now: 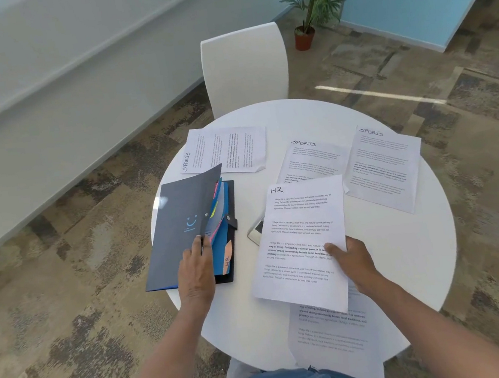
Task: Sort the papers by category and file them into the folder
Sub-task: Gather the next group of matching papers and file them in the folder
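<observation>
A dark grey folder [180, 225] with coloured dividers lies at the left of the round white table [406, 248]. Its front cover is lifted part way. My left hand [195, 267] grips the cover's lower edge, fingers at the dividers. An orange tab marked HR [227, 258] sticks out near the hand. My right hand [351, 259] holds a printed sheet headed HR [300, 232] by its right edge, just above the table. Three sheets headed SPORTS lie farther back: one at the back left [224, 151], one in the middle [313, 159], one at the right [383, 166].
Another printed sheet [332, 338] hangs over the table's near edge under the HR sheet. A phone [256, 230] lies partly covered by the HR sheet. A white chair [244, 67] stands behind the table, a potted plant [311, 8] on the patterned carpet beyond.
</observation>
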`<state>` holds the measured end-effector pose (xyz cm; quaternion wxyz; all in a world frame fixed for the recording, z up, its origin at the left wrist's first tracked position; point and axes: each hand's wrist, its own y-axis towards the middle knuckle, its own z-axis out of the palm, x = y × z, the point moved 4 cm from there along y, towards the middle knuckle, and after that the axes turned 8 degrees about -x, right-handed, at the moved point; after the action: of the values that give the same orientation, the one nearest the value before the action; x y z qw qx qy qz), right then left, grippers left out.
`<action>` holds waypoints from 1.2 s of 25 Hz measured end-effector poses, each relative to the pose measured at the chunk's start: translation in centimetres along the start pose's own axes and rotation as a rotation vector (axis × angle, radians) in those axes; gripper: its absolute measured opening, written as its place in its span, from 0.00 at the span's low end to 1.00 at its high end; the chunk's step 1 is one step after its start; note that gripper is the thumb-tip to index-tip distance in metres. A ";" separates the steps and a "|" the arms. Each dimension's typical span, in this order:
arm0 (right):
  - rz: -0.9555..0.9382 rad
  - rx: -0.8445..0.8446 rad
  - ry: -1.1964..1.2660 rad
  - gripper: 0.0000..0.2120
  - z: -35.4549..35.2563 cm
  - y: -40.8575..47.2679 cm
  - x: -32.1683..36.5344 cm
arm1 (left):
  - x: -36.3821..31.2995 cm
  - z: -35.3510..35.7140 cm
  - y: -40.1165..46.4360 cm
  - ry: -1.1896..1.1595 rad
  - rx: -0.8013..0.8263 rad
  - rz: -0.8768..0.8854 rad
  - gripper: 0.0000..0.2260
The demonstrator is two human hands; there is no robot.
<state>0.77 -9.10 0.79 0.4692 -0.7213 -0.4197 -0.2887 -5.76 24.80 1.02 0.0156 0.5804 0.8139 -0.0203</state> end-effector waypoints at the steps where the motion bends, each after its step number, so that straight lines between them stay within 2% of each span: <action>1: 0.001 0.000 0.003 0.05 0.1 0.0 0.2 | 0.0 -0.2 0.0 -0.024 -0.002 -0.008 0.32; 6: -0.022 0.013 0.023 0.05 1.5 0.0 2.1 | 0.6 -0.9 0.2 -0.123 -0.031 -0.074 0.33; 10: -0.065 0.010 0.044 0.10 4.4 0.4 4.8 | 1.6 -1.2 0.6 -0.207 -0.070 -0.107 0.32; 14: -0.115 -0.035 -0.068 0.11 7.4 0.3 7.2 | 2.2 -1.5 1.0 -0.278 -0.104 -0.139 0.31; 23: -0.219 -0.016 -0.230 0.12 12.1 -0.1 10.1 | 2.9 -2.4 1.2 -0.357 -0.128 -0.163 0.31; 26: -0.204 -0.068 -0.322 0.08 12.9 0.3 10.7 | 3.2 -2.5 1.5 -0.349 -0.135 -0.180 0.31; 30: -0.255 -0.157 -0.448 0.08 13.3 0.0 12.3 | 2.6 -2.7 1.7 -0.354 -0.121 -0.174 0.30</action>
<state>7.02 7.27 5.49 0.2670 -0.7427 -0.5770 -0.2101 -4.97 28.00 3.57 0.1913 0.4932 0.8454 -0.0741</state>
